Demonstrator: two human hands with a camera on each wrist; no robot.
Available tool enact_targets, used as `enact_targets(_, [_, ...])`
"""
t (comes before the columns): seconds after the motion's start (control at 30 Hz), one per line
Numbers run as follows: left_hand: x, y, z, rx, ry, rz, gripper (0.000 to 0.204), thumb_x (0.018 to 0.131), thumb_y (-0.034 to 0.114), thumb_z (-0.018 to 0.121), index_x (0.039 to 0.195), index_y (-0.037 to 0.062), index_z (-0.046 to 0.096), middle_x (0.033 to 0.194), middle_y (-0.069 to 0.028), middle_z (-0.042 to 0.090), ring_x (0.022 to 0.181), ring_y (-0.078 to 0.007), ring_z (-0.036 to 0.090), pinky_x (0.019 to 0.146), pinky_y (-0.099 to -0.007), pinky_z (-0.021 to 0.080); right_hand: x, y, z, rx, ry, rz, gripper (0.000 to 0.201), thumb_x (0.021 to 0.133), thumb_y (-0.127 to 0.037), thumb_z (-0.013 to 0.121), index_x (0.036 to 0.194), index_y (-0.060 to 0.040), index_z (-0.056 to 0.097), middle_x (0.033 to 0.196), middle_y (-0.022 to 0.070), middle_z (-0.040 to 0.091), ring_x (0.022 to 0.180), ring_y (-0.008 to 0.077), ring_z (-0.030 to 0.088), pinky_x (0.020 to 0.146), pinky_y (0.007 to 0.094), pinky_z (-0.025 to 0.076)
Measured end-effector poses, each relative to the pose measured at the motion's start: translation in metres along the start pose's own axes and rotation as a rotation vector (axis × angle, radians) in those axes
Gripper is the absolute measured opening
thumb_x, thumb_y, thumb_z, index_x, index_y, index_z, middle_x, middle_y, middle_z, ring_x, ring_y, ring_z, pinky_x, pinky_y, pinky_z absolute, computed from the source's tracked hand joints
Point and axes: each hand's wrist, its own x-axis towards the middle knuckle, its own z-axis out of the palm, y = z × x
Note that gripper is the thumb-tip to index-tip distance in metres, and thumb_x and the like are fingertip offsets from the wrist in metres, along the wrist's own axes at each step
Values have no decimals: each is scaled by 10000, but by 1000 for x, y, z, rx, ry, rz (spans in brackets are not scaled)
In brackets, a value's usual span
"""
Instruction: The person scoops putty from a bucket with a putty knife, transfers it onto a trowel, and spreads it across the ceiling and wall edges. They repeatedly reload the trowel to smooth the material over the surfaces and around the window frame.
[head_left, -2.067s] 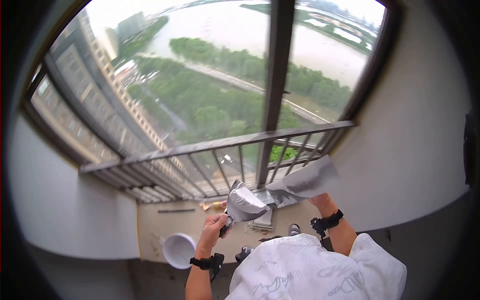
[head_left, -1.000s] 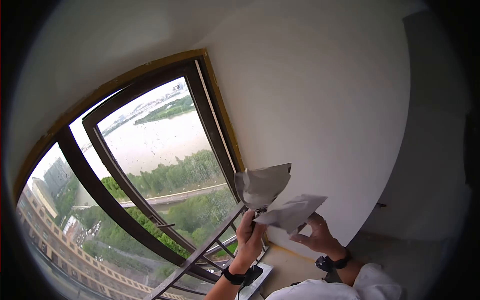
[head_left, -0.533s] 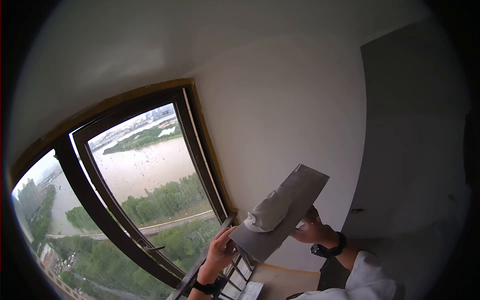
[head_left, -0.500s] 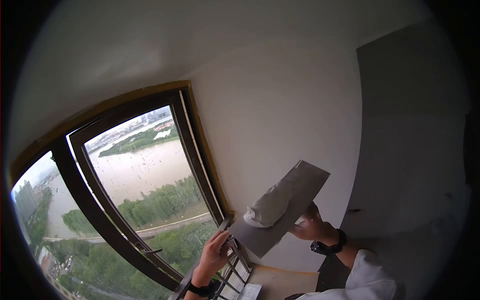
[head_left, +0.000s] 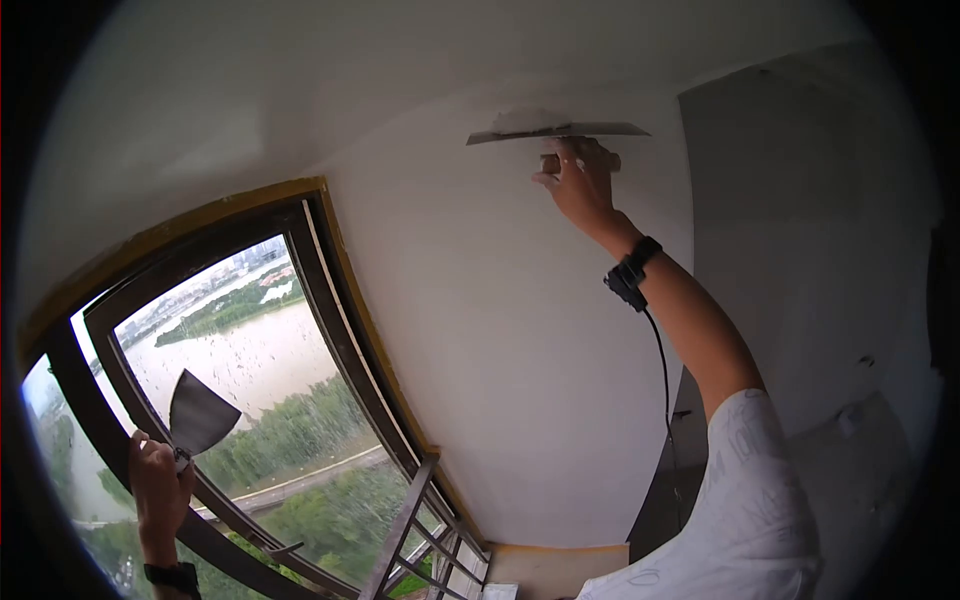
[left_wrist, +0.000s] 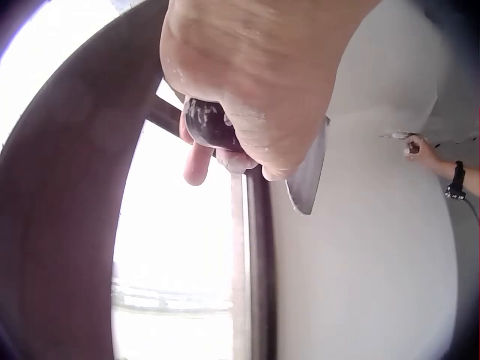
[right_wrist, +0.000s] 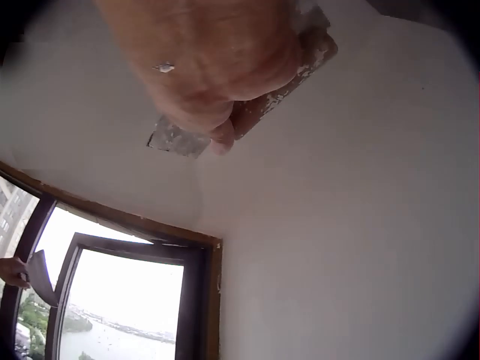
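Observation:
High up by the ceiling, my right hand [head_left: 585,190] grips the handle of a plastering trowel [head_left: 610,130]. The long metal blade is seen edge-on, with pale putty [head_left: 530,120] above it along the ceiling's edge. In the right wrist view, the fingers wrap the worn brown handle [right_wrist: 281,94], and a blade corner sticks out beyond them. Down at the left, in front of the window, my left hand [head_left: 160,487] holds a wide putty knife [head_left: 203,415] with its blade pointing up. Its dark handle end [left_wrist: 206,124] shows below the palm in the left wrist view.
A dark-framed window [head_left: 300,300] with a window handle [head_left: 284,550] stands at the left, overlooking a river and trees. A metal railing [head_left: 405,520] runs below it. The white wall [head_left: 500,350] ends at a darker recess on the right. A cable hangs from the right wrist.
My right hand has lifted the trowel, earlier seen low with a heap of putty on it, up to the ceiling. My left hand has moved away left with the putty knife.

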Motion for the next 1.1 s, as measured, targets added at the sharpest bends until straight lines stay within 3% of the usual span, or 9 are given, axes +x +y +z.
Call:
enact_targets(0.2, [7,5,-3,28,-102,-39,259,666,166,709,626,15,501,601,-189,517,742,-362,550,936,-476,384,15,17,71,-158,-106,107,439,775,-233,765,1124,-34,589,909,100,666,941,315,597,853,473,455])
enact_targets(0.37, [10,13,-3,74,-25,-60,263,641,165,737,625,22,518,583,-184,518,697,-369,537,918,-467,374,24,15,84,-200,-49,13,427,775,-224,759,1123,-22,617,894,96,674,940,329,597,827,460,474])
enact_targets(0.47, [6,12,0,73,-43,-102,266,650,195,720,628,14,526,609,-190,530,753,-371,526,897,-457,385,27,10,77,-88,-154,133,431,755,-199,768,1128,-33,632,889,93,673,923,314,598,831,448,471])
enact_targets(0.57, [5,9,3,65,-70,-146,271,639,197,726,624,17,523,610,-191,533,746,-366,527,896,-451,385,38,-8,52,76,-145,197,457,727,-196,786,1129,-38,637,890,82,670,910,298,599,832,430,469])
enact_targets(0.77, [2,11,8,105,35,-171,276,592,134,747,629,16,500,632,-186,524,817,-379,511,821,-467,410,67,-60,-80,242,-84,197,380,718,-124,793,1051,-27,638,864,22,657,866,175,627,833,375,477])
enact_targets(0.83, [-4,1,19,82,26,-182,287,579,116,752,643,12,493,656,-193,516,855,-404,506,847,-483,406,67,-58,-116,635,-54,340,358,744,-85,791,1044,-33,602,867,26,641,868,126,637,811,310,508])
enact_targets(0.9, [-11,-5,30,95,47,-204,277,578,70,745,668,6,491,700,-203,508,917,-436,507,932,-513,398,58,-46,-141,539,-16,234,347,760,-81,785,1040,-33,586,883,34,640,873,114,639,802,285,514])
enact_targets(0.93, [-14,-8,34,120,74,-182,274,588,40,729,722,8,493,678,-189,486,808,-432,519,1080,-529,334,57,-39,-152,457,31,128,337,776,-76,779,1036,-34,569,899,42,638,879,103,640,794,260,520])
enact_targets(1.1, [-28,-10,34,234,59,-206,335,661,60,748,930,-9,560,912,-201,552,1131,-436,498,1069,-533,336,40,31,-121,-122,-354,203,419,728,-227,812,1054,-96,583,953,51,656,905,236,631,834,404,483])
